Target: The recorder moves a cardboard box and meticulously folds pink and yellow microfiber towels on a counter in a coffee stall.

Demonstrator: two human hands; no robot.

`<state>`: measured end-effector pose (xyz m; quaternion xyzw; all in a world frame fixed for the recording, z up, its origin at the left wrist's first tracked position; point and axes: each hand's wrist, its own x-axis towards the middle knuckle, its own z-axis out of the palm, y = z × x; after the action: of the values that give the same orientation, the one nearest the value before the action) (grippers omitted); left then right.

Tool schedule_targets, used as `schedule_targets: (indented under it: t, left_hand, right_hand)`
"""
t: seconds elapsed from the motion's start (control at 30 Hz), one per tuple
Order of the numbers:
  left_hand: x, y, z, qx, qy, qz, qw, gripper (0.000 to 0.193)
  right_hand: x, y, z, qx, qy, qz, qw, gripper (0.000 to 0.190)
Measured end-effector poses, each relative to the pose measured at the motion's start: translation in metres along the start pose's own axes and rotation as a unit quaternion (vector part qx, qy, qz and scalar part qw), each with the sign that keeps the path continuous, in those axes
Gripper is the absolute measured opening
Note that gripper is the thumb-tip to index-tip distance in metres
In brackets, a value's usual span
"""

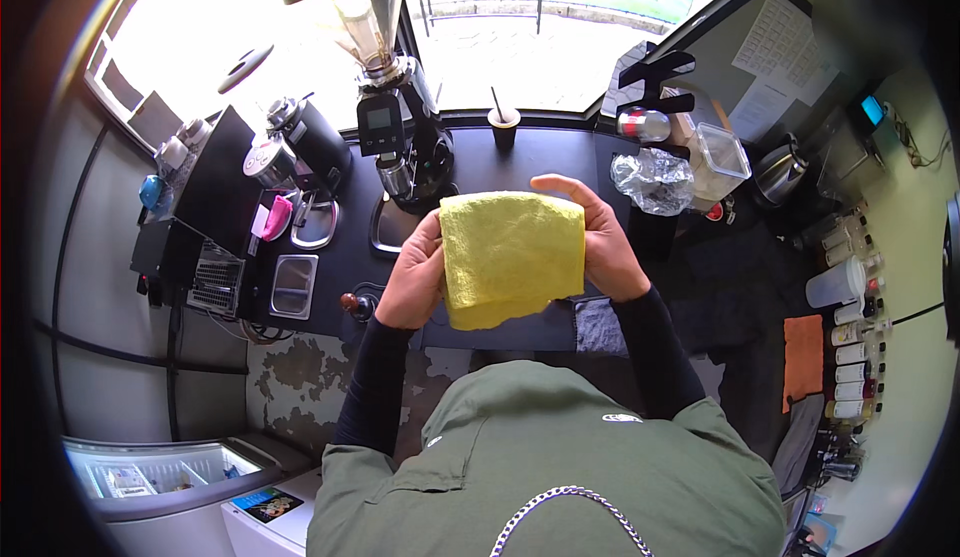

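Observation:
A folded yellow cleaning cloth (pixel 514 261) hangs between my hands above the black counter (pixel 480 156). My left hand (pixel 414 272) grips its left edge, and the fingers are partly hidden behind the fabric. At the right edge, my right hand (pixel 604 238) holds the cloth with one finger stretched out above its top corner. Beyond the left hand stands a coffee grinder (pixel 405 126) with a clear bean hopper. A coffee tamper (pixel 358 305) with a wooden handle lies just left of my left wrist. Under my right forearm, a grey cloth (pixel 598 326) drapes at the counter's front edge.
A dark cup (pixel 505 128) with a straw or stick stands by the window. Crumpled clear plastic (pixel 652 180) and a clear container (pixel 720 159) sit at the right, near an electric kettle (pixel 780 171). At left are a second grinder (pixel 307 141) and a steel pan (pixel 293 285).

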<state>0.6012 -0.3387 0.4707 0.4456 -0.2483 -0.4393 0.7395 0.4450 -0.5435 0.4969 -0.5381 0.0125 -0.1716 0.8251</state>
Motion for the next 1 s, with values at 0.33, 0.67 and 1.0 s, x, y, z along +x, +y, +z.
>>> schedule_targets:
  t: [0.33,0.67,1.0]
  left_hand:
    - [0.000,0.014,0.003,0.040,-0.035,0.078,0.996,0.032]
    - [0.007,0.000,0.004,-0.051,0.019,0.053,0.997,0.043]
    - [0.012,-0.003,-0.006,-0.086,-0.002,-0.006,0.996,0.042]
  right_hand:
    - [0.002,-0.011,0.006,-0.179,-0.022,-0.107,0.978,0.032]
    - [0.008,-0.010,0.006,-0.265,0.000,-0.181,0.947,0.023]
    - [0.012,-0.021,0.007,-0.340,-0.092,-0.212,0.912,0.030]
